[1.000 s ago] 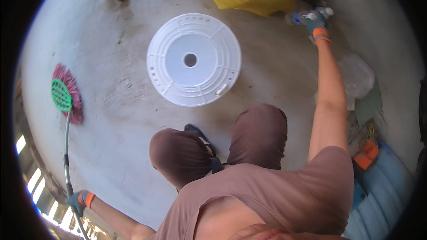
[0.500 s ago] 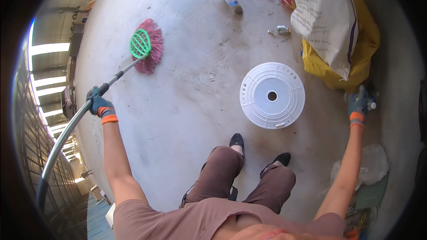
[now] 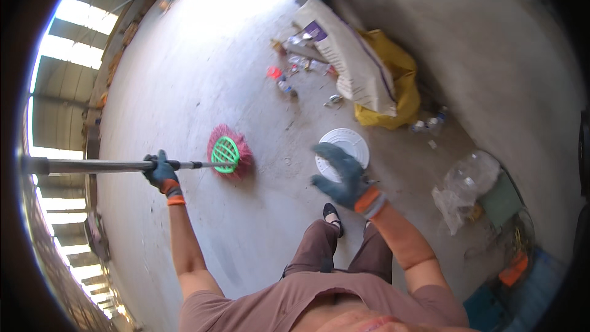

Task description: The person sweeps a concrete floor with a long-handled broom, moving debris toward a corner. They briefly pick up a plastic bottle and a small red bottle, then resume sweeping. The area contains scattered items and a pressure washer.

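Observation:
A long-handled broom (image 3: pixel 225 155) with a green lattice head and pink bristles touches the concrete floor on the left. My left hand (image 3: pixel 161 172), in a blue-grey glove with an orange cuff, is closed around its grey pole (image 3: pixel 104 166). My right hand (image 3: pixel 342 177), gloved alike, is open in mid-air with thumb and fingers spread and holds nothing. Below it in the picture stands a round white plastic piece (image 3: pixel 354 141) with a ribbed top, partly hidden by the glove.
Ahead to the right, a white woven sack (image 3: pixel 356 64) lies against a yellow sack (image 3: pixel 393 77). Plastic bottles (image 3: pixel 283 83) and scraps are scattered beside them. Clear plastic film (image 3: pixel 467 181) and a green sheet (image 3: pixel 501 201) lie at the right.
My right hand has left the bottle by the yellow sack and come in toward the middle, now empty. The broom's pole has swung to nearly level in view. My view has turned.

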### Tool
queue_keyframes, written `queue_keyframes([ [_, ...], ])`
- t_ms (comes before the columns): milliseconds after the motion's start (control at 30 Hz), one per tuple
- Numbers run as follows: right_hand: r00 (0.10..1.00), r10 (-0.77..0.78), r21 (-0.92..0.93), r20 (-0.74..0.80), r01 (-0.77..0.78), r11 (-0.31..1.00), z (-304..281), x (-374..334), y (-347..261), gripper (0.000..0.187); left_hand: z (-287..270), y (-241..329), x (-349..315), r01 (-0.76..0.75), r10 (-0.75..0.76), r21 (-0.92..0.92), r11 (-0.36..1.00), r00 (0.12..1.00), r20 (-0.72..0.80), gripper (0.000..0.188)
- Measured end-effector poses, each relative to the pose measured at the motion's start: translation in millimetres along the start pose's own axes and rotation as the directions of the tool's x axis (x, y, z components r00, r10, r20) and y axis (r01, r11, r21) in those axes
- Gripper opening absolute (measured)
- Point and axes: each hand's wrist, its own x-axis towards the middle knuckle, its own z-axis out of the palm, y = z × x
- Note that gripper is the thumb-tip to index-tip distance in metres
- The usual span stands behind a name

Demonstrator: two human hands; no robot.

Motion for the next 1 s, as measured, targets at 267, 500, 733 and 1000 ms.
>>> queue_keyframes([
  [267,0.942,-0.165,0.348,-0.292,0.266,0.899,-6.2,82.3,-218.8,0.111,-16.3,77.1,-158.3,-0.364,0.324,-0.077,0.928,0.688,0.650,0.028],
  [500,0.993,0.121,0.655,0.010,-0.098,0.749,63.8,13.8,-311.7,0.032,-103.9,-17.3,-202.5,0.553,-0.017,-0.257,0.792,0.441,0.897,0.040],
  [733,0.990,0.079,0.774,-0.115,0.040,0.632,109.9,-30.5,-415.9,0.034,-164.4,-197.0,-164.8,0.974,-0.814,-0.106,-0.201,-0.106,0.571,0.039],
  [1000,0.821,0.180,0.660,-0.541,0.282,0.697,22.8,-124.6,-545.8,0.046,-193.3,-179.9,-264.9,0.916,-0.420,0.150,-0.372,-0.310,0.853,0.039],
])
